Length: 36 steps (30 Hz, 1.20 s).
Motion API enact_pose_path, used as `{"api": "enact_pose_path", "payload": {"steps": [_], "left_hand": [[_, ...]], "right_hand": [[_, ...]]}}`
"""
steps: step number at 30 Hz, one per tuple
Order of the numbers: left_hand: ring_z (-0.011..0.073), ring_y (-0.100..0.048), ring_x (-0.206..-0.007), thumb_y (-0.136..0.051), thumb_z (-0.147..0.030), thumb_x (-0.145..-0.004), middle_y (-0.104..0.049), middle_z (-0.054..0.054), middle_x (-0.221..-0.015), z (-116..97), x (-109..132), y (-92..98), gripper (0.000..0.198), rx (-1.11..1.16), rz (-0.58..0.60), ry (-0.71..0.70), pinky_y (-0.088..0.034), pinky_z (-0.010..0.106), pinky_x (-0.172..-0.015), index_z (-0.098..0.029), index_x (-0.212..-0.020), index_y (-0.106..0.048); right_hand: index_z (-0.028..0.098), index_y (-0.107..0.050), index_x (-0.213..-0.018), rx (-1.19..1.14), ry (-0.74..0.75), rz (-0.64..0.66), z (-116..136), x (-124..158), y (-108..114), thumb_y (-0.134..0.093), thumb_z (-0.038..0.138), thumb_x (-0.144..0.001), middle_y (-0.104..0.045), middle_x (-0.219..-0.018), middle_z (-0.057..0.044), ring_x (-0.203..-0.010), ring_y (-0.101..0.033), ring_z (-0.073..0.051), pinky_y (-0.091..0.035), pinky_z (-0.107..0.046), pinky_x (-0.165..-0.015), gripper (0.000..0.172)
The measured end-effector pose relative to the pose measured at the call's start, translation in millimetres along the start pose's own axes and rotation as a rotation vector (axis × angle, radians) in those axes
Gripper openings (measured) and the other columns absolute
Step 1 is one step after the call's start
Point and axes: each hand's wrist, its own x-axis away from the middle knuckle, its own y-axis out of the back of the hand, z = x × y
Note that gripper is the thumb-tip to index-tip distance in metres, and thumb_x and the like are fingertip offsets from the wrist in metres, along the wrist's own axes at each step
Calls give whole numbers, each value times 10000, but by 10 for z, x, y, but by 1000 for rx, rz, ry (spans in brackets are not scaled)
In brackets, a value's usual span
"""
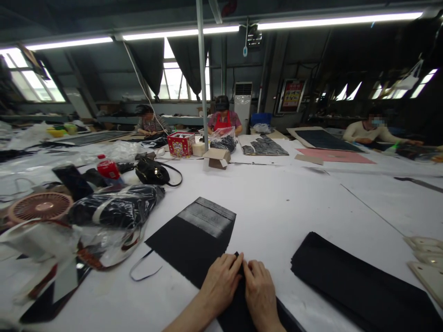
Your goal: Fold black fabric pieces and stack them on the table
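Note:
A black fabric piece lies flat on the white table right in front of me, its far end greyer. My left hand and my right hand sit side by side on its near edge, fingers curled and pinching a small fold of the black fabric between them. A thin black strap loops off the fabric's left edge. To the right lies a stack of black fabric pieces.
At the left are plastic bags of dark goods, a small pink fan, a red-capped bottle and a black handbag. A cardboard box and red box stand further back. Three people work at the far side. Cream card pieces lie at right.

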Motion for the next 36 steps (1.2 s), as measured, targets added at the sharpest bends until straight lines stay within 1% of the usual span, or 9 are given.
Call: {"api": "enact_pose_path", "payload": {"steps": [2,7,15,23,28,30,33,34,36], "left_hand": [[239,-490,-1112,-471,-200,-928,-536,73,-1237,14,-8,-24,500,-25,2,6,-421,372,-962,-237,-1414,-359],[244,-481,-1116,-471,-201,-933,-515,71,-1254,32,-2,-73,464,-49,-6,19,-436,388,-946,-234,-1389,-394],[247,-465,-1136,-469,-199,-927,-502,70,-1272,41,16,-108,464,-24,-18,53,-422,404,-969,-226,-1384,-397],[253,-460,-1141,-451,-200,-929,-495,76,-1275,47,26,-128,454,-13,-28,56,-408,411,-982,-227,-1380,-401],[248,-463,-1145,-449,-194,-927,-507,78,-1262,26,20,-147,423,-37,-31,61,-402,415,-990,-216,-1349,-431],[251,-474,-1129,-454,-202,-924,-520,87,-1244,35,-12,-123,409,-69,-28,71,-409,418,-980,-195,-1334,-447],[262,-497,-1079,-489,-244,-911,-548,108,-1196,78,-79,-26,390,-134,-35,108,-428,422,-947,-149,-1290,-488],[266,-494,-1085,-495,-249,-907,-547,113,-1208,96,-98,17,390,-152,-50,108,-421,427,-956,-142,-1282,-495],[263,-463,-1153,-477,-212,-905,-516,103,-1290,130,-124,95,399,-165,-93,60,-374,423,-1015,-156,-1300,-482]], "right_hand": [[205,-477,-1272,15,24,-7,5,6,-13,-445,18,-842,-560,-923,-75,-838,-494,-249,-412,-394,-719,470],[142,-495,-1246,75,70,-33,9,19,-42,-499,0,-821,-545,-901,-64,-815,-486,-234,-409,-382,-705,448],[109,-522,-1212,100,104,-36,27,7,-36,-524,-19,-789,-538,-895,-72,-811,-480,-238,-409,-389,-699,441],[104,-533,-1179,115,124,-26,31,5,-46,-533,-31,-782,-535,-904,-75,-818,-477,-241,-410,-389,-692,419],[118,-542,-1165,119,109,-14,35,-3,-41,-535,-19,-792,-541,-903,-70,-810,-482,-235,-408,-389,-697,398],[134,-556,-1141,126,99,-4,37,-6,-36,-537,-8,-801,-545,-908,-67,-816,-486,-234,-406,-389,-705,369],[150,-571,-1117,163,88,14,45,-8,-31,-523,-1,-816,-549,-909,-65,-828,-494,-235,-404,-387,-710,340],[150,-572,-1118,179,84,23,50,-9,-30,-517,-1,-818,-550,-908,-65,-830,-496,-235,-403,-386,-709,341],[145,-571,-1130,205,72,38,66,-19,-30,-508,-9,-815,-549,-906,-66,-829,-498,-234,-402,-383,-707,356]]}}
